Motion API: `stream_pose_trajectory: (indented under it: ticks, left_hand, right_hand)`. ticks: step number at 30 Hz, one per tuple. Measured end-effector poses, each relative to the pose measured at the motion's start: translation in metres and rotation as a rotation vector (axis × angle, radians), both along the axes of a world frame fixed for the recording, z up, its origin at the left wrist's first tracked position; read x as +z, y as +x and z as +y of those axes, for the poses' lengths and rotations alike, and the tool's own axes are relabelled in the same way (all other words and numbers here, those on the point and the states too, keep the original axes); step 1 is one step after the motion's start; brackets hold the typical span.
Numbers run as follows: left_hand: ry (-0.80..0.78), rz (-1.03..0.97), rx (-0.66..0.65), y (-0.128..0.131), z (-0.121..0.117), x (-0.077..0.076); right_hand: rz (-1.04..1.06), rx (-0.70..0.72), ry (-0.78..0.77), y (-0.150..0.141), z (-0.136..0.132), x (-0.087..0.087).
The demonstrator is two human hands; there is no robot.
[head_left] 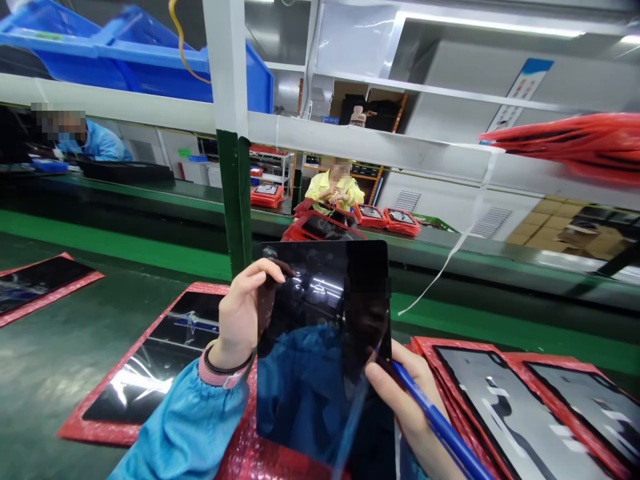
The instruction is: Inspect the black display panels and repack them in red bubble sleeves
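Note:
A black glossy tablet (323, 347) stands upright in front of me, its screen dark and mirroring the room. My left hand (243, 312) grips its left edge, fingers curled over the top corner. My right hand (403, 393) supports the lower right edge and also pinches a blue pen (440, 430) that points toward the screen. Under the tablet lies red bubble wrap (250, 453). A blue sleeve covers my left forearm.
More tablets on red bubble wrap lie at left (150, 363), far left (40, 283) and right (520, 413) on the green conveyor (60, 360). A green-and-white post (235, 193) stands ahead. One person in yellow (334, 190) and another in blue (95, 141) work beyond.

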State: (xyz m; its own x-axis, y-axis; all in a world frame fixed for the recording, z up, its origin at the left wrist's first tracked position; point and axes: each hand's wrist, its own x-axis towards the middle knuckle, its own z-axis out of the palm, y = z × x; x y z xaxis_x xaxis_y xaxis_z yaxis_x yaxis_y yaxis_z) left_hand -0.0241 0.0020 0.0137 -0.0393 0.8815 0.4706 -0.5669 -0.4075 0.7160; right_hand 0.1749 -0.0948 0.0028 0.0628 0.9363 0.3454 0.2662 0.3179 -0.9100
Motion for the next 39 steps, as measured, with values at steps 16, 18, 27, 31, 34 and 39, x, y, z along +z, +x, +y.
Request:
stream_pose_trajectory:
  ticks: [16,18,27,31,34,39]
  left_hand:
    - [0.196,0.103,0.09,0.002,0.0,-0.006]
    - [0.259,0.121,0.103,0.002,0.002,-0.01]
    - [0.516,0.285,0.255,0.0,0.013,-0.032]
    - [0.583,0.32,0.255,-0.002,0.01,-0.034]
    - [0.6,0.361,0.242,-0.002,0.004,-0.031]
    - [0.643,0.458,0.205,0.003,-0.007,-0.026]
  right_hand:
    - [-0.275,-0.156,0.597,-0.004,0.008,-0.027]
    - [-0.397,-0.148,0.744,-0.004,0.009,-0.029]
    - [-0.492,-0.195,0.909,-0.008,0.005,-0.036]
    - [-0.414,-0.219,0.964,-0.004,0.007,-0.034]
    - [-0.43,-0.257,0.966,-0.001,0.007,-0.03]
    - [-0.365,-0.542,0.856,0.004,0.006,-0.035]
